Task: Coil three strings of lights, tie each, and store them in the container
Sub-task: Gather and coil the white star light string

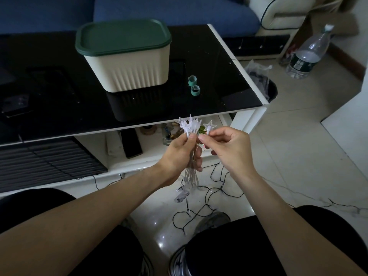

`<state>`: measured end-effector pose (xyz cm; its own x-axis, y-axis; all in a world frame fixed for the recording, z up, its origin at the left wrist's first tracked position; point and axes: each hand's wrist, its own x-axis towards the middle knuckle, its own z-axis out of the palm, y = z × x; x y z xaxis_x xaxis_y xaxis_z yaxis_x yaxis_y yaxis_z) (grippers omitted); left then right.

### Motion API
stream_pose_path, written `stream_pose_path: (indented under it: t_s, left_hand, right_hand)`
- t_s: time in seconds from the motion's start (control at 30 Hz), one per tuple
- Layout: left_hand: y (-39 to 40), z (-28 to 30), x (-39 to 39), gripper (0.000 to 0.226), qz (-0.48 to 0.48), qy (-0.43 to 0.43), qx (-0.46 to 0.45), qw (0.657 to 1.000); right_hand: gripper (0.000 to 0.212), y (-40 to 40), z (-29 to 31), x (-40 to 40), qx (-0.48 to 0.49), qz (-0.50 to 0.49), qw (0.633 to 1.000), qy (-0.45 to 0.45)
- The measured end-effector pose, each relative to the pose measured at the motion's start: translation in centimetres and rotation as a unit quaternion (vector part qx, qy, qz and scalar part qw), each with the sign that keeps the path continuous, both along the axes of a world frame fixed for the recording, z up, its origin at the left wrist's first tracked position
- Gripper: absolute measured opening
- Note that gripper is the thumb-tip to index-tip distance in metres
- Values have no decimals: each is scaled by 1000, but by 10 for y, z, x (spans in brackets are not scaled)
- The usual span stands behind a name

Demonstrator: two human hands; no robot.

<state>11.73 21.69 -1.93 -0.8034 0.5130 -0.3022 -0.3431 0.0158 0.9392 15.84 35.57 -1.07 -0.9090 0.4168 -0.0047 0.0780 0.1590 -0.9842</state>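
Head view looks down on a string of star lights (191,126) that I hold in front of the tabletop's near edge. My left hand (180,156) is curled round a gathered bunch of the clear stars, thumb and fingers pinching their stems, with the stars fanned upward and a sheaf of clear wire hanging out below my palm. My right hand (229,148) sits just beside it — thumb and forefinger pinch the stem of a single star (209,125) that stands upright next to the bunch.

Below my hands the rest of the wire trails to the floor, where dark-wired light strings (201,208) lie in loose loops on the pale tiles between my knees.

On the black glass tabletop (59,80) stands the container (129,70), cream with ribbed walls, its dark green lid (122,36) on. Two small green ties (194,85) lie curled to the right of it, near each other and well apart from my hands.

Under the tabletop a white shelf holds a dark phone (132,144) and some small clutter I cannot make out. A blue sofa (169,12) runs along behind. To the right, on the floor, a clear plastic bottle (308,54) stands — nearer the table corner, a bin lined with a plastic bag (260,76).
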Motion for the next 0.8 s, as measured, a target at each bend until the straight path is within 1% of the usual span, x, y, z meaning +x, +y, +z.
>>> stream_pose_path:
  t_s: [0.1, 0.23, 0.33, 0.4, 0.47, 0.57, 0.63, 0.7, 0.77, 0.8]
  left_hand:
    - [0, -1, 1, 31, -17, 16, -20, 1000]
    - [1, -1, 1, 28, -29, 9, -19, 999]
    - [1, -1, -1, 29, -27, 8, -34, 999]
    - [1, -1, -3, 28, -26, 0, -29, 999]
    - [2, -1, -4, 28, -32, -14, -20, 999]
    - [3, -5, -3, 30, -56, -19, -36, 998]
    - [3, -7, -2, 33, -53, -9, -57, 997]
    - [2, -9, -2, 33, -29, -2, -76, 997]
    - [1, -9, -3, 31, 9, 1, -90, 996]
    - [1, -10, -4, 29, 32, 5, -92, 995]
  right_hand:
    - [15, 0, -2, 0, -7, -7, 1000, 2]
    - [16, 0, -3, 1, -20, -8, 1000, -15]
    - [11, -1, -5, 2, -12, 9, 1000, -27]
    - [15, 0, -5, 2, -5, 29, 999, -35]
    - [14, 1, -6, 2, 1, 40, 998, -39]
    - [6, 1, -9, 1, -21, 12, 999, -34]
    - [10, 0, -13, 1, -24, -13, 999, -33]
    - [12, -1, -15, 0, 7, 0, 999, -34]
    - [14, -3, -15, 0, 55, 49, 997, -31]
    - [19, -3, -14, 0, 74, 80, 993, -36]
